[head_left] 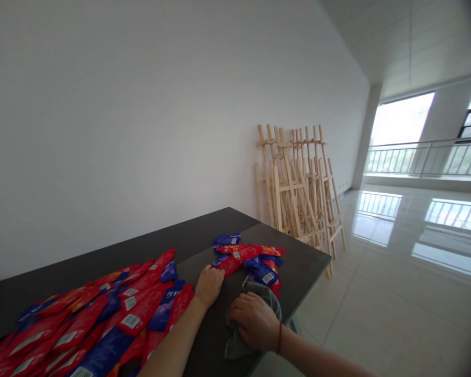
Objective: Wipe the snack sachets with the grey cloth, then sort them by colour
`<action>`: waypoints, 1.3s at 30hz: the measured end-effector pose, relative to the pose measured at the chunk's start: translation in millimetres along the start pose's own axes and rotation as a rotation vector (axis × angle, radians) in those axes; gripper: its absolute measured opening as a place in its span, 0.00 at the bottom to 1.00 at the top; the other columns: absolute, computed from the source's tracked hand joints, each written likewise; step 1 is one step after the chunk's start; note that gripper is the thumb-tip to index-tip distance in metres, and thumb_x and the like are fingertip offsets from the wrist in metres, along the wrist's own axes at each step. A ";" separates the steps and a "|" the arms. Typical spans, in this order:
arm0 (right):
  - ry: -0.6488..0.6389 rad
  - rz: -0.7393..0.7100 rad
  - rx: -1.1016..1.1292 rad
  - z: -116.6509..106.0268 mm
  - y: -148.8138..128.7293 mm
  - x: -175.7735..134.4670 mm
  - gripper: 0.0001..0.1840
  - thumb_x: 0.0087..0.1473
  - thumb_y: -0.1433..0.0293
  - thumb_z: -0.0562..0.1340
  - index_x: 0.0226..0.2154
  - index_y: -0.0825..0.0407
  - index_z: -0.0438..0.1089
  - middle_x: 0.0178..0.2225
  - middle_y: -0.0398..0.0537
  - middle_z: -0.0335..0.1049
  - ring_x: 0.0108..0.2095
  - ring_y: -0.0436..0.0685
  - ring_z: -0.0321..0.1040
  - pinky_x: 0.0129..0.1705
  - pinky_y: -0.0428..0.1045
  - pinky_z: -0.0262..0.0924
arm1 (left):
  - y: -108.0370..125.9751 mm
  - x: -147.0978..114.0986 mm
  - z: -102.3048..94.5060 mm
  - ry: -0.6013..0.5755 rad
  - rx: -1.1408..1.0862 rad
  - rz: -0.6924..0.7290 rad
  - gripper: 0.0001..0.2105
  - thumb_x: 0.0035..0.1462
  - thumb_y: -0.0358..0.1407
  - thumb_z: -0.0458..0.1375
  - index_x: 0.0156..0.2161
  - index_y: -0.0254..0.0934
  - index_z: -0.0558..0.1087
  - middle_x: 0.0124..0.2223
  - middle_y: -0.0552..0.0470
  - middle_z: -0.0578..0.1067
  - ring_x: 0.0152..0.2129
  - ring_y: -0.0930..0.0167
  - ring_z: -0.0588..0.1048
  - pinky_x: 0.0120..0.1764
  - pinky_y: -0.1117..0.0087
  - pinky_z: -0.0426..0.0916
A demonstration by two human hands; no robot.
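Observation:
My left hand (210, 286) is at the near-left edge of a small pile of red and blue packets (241, 255), its fingers curled against the end of a red packet (231, 266). Part of that grip is hidden by the hand itself. My right hand (256, 319), with a dark red cord at its wrist, presses a crumpled grey cloth (235, 345) onto the dark tabletop (212, 335). The cloth lies just in front of the small pile, close to the packets. A larger heap of similar red and blue packets (129, 303) spreads left of my left forearm.
The table's right edge and corner (329, 256) lie just beyond the small pile. Several wooden easels (294, 183) lean at the white wall (141, 131) behind the table. To the right are a glossy tiled floor (377, 293) and a railing (424, 157) by windows.

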State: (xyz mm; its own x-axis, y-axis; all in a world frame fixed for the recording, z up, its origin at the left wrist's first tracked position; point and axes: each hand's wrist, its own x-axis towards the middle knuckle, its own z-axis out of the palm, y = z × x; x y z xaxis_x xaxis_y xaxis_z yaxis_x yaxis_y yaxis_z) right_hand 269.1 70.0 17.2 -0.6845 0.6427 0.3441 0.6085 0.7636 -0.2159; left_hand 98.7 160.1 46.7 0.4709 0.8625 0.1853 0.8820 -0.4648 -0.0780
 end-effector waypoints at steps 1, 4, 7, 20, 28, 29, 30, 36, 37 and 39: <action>-0.001 0.000 -0.002 -0.2 -0.2 0.3 0.16 0.45 0.73 0.57 0.39 0.49 0.70 0.40 0.47 0.72 0.42 0.58 0.65 0.42 0.53 0.51 | -0.6 -2.3 -1.5 0.001 0.005 -0.018 0.15 0.60 0.27 0.44 0.41 0.34 0.74 0.39 0.42 0.79 0.42 0.64 0.75 0.53 0.58 0.60; -0.014 0.004 -0.024 -0.2 -0.1 1.1 0.15 0.45 0.73 0.58 0.39 0.49 0.70 0.39 0.46 0.72 0.42 0.58 0.64 0.41 0.52 0.51 | 3.4 0.8 -3.4 0.021 0.015 -0.070 0.14 0.61 0.30 0.46 0.48 0.33 0.70 0.46 0.40 0.76 0.48 0.61 0.72 0.52 0.57 0.62; -0.002 0.003 -0.037 1.8 1.3 1.2 0.16 0.44 0.73 0.59 0.39 0.48 0.70 0.39 0.45 0.71 0.42 0.57 0.64 0.42 0.52 0.51 | 12.9 15.7 -1.1 0.019 0.003 -0.074 0.16 0.62 0.37 0.51 0.52 0.33 0.67 0.52 0.40 0.72 0.54 0.60 0.67 0.54 0.58 0.62; 0.067 -0.028 -0.009 9.0 5.2 1.1 0.15 0.44 0.73 0.59 0.38 0.48 0.69 0.39 0.43 0.72 0.41 0.57 0.65 0.41 0.52 0.51 | 7.2 -12.3 2.7 -0.092 -0.077 -0.083 0.13 0.65 0.30 0.44 0.48 0.34 0.69 0.41 0.43 0.77 0.39 0.65 0.76 0.44 0.60 0.69; 0.170 -0.188 0.152 5.8 7.8 -4.0 0.22 0.38 0.77 0.55 0.39 0.49 0.69 0.41 0.43 0.73 0.41 0.55 0.66 0.42 0.51 0.54 | 2.1 -74.1 4.4 -0.029 -0.296 -0.040 0.19 0.55 0.22 0.42 0.45 0.39 0.69 0.45 0.48 0.77 0.44 0.70 0.75 0.47 0.69 0.67; 0.200 -0.203 0.199 2.9 6.6 -3.2 0.22 0.37 0.78 0.55 0.39 0.49 0.69 0.41 0.44 0.73 0.41 0.55 0.66 0.43 0.51 0.55 | 0.0 -79.7 5.6 -0.018 -0.325 -0.036 0.20 0.54 0.22 0.41 0.45 0.39 0.69 0.46 0.48 0.77 0.45 0.71 0.74 0.49 0.69 0.67; 0.233 -0.197 0.242 -0.5 4.9 -1.1 0.23 0.37 0.78 0.54 0.39 0.49 0.69 0.41 0.45 0.72 0.42 0.55 0.66 0.44 0.51 0.55 | -2.5 -84.7 7.1 -0.010 -0.348 -0.033 0.21 0.54 0.22 0.41 0.46 0.39 0.69 0.48 0.48 0.77 0.47 0.71 0.74 0.51 0.69 0.66; 0.152 -0.017 0.165 -13.0 -6.3 27.1 0.23 0.42 0.78 0.54 0.43 0.51 0.69 0.44 0.50 0.70 0.46 0.58 0.64 0.48 0.52 0.56 | -16.9 -108.7 20.3 0.126 -0.530 -0.054 0.20 0.55 0.28 0.42 0.47 0.39 0.72 0.59 0.46 0.70 0.57 0.66 0.67 0.59 0.59 0.61; 0.076 -0.035 0.121 -12.1 -7.0 30.2 0.22 0.43 0.77 0.56 0.44 0.52 0.69 0.45 0.51 0.70 0.46 0.59 0.64 0.48 0.53 0.56 | -16.8 -111.5 22.9 0.160 -0.541 -0.102 0.18 0.57 0.32 0.45 0.48 0.38 0.71 0.59 0.43 0.69 0.57 0.64 0.66 0.59 0.56 0.60; -0.050 -0.097 0.072 -9.1 -6.8 32.1 0.22 0.45 0.76 0.58 0.45 0.52 0.69 0.46 0.51 0.70 0.45 0.60 0.64 0.48 0.53 0.56 | -13.8 -115.5 27.8 0.201 -0.532 -0.210 0.23 0.55 0.40 0.52 0.55 0.34 0.66 0.59 0.39 0.68 0.57 0.59 0.66 0.59 0.52 0.60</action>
State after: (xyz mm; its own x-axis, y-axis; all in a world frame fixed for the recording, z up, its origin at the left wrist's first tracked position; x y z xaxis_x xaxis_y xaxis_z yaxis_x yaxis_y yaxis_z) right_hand 246.6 84.9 38.0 -0.7591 0.5666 0.3206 0.5095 0.8236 -0.2491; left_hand 32.6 72.5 -0.9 0.2296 0.9160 0.3290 0.8008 -0.3700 0.4710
